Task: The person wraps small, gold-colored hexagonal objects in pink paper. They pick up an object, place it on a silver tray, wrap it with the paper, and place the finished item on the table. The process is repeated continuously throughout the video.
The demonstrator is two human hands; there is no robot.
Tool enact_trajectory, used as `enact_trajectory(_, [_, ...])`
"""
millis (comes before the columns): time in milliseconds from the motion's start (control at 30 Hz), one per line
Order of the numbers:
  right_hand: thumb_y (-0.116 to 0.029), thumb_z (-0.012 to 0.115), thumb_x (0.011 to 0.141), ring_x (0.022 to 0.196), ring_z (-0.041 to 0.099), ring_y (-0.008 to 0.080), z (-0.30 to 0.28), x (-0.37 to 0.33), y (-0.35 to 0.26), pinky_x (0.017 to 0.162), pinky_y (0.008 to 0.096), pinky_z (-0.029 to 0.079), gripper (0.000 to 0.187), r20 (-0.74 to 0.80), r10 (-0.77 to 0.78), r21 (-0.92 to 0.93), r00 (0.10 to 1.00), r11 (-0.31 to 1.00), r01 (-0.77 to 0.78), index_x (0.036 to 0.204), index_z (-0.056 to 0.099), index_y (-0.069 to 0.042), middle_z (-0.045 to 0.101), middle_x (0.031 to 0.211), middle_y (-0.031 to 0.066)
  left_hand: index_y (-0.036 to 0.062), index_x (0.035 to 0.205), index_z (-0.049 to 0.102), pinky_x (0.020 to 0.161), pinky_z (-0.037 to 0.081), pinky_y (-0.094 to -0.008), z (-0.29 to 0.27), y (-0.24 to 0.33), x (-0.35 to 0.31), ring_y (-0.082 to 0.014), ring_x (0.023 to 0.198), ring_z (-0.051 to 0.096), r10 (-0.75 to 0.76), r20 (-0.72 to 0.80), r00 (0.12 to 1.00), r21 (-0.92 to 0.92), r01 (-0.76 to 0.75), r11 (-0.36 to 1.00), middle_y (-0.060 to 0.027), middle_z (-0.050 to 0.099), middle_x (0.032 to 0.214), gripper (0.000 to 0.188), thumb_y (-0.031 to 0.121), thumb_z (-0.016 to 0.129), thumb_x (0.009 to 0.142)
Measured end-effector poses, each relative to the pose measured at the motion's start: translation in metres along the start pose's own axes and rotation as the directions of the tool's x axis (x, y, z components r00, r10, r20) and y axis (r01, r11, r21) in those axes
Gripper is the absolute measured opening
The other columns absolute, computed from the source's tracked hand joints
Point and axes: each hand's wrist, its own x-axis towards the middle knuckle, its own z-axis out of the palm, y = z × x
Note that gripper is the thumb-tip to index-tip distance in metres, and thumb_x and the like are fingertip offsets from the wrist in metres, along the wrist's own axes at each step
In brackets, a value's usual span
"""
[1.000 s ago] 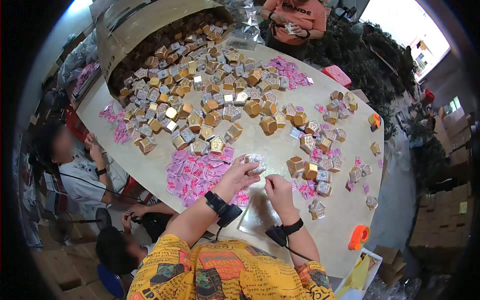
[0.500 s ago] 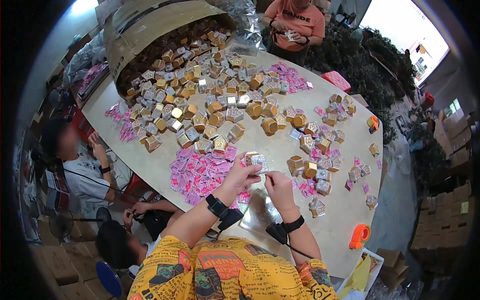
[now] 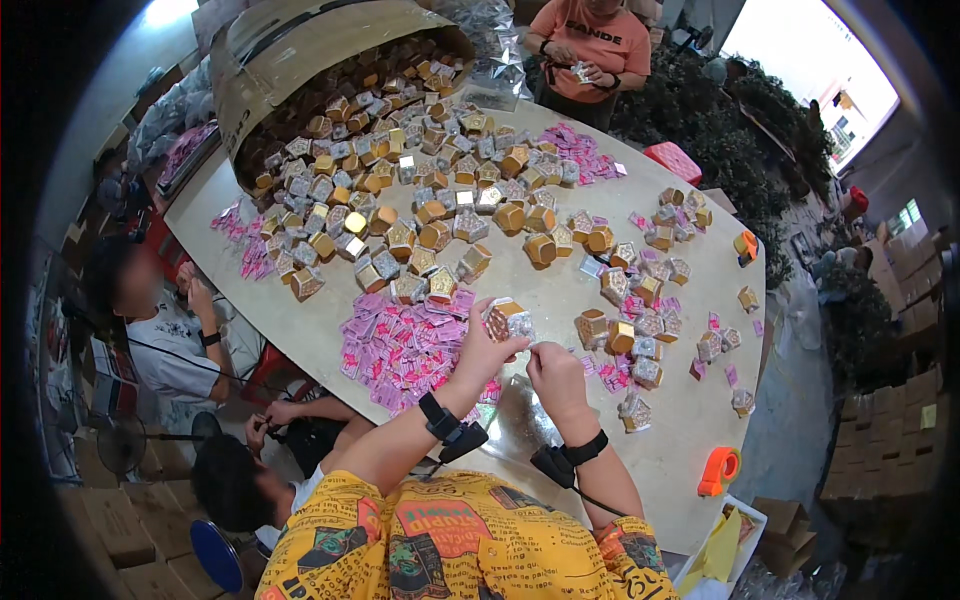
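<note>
My left hand (image 3: pixel 486 352) is closed around a small gold-and-silver many-sided box (image 3: pixel 512 320), thumb along its near side. A patterned brownish face of the box shows toward the left. Close by the box's lower right, my right hand (image 3: pixel 556 378) has its fingers pinched together; what lies between them is too small to tell. Beneath the wrists is a shiny clear-looking sheet (image 3: pixel 522 425) on the table. Left of my left hand spreads a heap of small pink printed packets (image 3: pixel 395 345).
A large carton (image 3: pixel 245 105) lies tipped at the back left, similar boxes (image 3: pixel 435 235) spilling across the table (image 3: pixel 690 440). An orange tape dispenser (image 3: pixel 718 470) stands near the right edge. One person (image 3: pixel 590 50) works across the table; two others sit at left.
The box in my left hand has turned, so its patterned brownish face now shows. My right hand has shifted very slightly left, still pinched beside it.
</note>
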Motion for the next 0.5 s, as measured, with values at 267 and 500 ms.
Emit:
enact_trajectory(267, [-0.008, 0.06, 0.074, 0.062, 0.06, 0.0305, 0.0, 0.0, 0.0, 0.056, 0.0392, 0.048, 0.006, 0.002, -0.022, -0.017, 1.0, 1.0, 0.022, 0.072, 0.057, -0.003, 0.059, 0.069, 0.0139, 0.0066, 0.127, 0.025, 0.044, 0.047, -0.0221, -0.004, 0.008, -0.001, -0.0115, 0.062, 0.056, -0.097, 0.036, 0.995, 0.017, 0.096, 0.995, -0.0082, 0.057, 0.09, 0.078, 0.006, 0.076, 0.067])
enact_trajectory(500, [-0.008, 0.059, 0.075, 0.063, 0.06, 0.031, -0.003, 0.002, 0.0, 0.057, 0.0396, 0.048, 0.008, 0.027, -0.016, 0.026, 0.999, 1.0, 0.015, 0.071, 0.057, -0.002, 0.06, 0.069, 0.0152, 0.0069, 0.125, 0.026, 0.043, 0.047, -0.0231, -0.01, 0.009, -0.001, -0.0108, 0.057, 0.055, -0.238, 0.042, 0.97, 0.07, 0.234, 0.97, -0.0082, 0.057, 0.084, 0.077, 0.012, 0.077, 0.067])
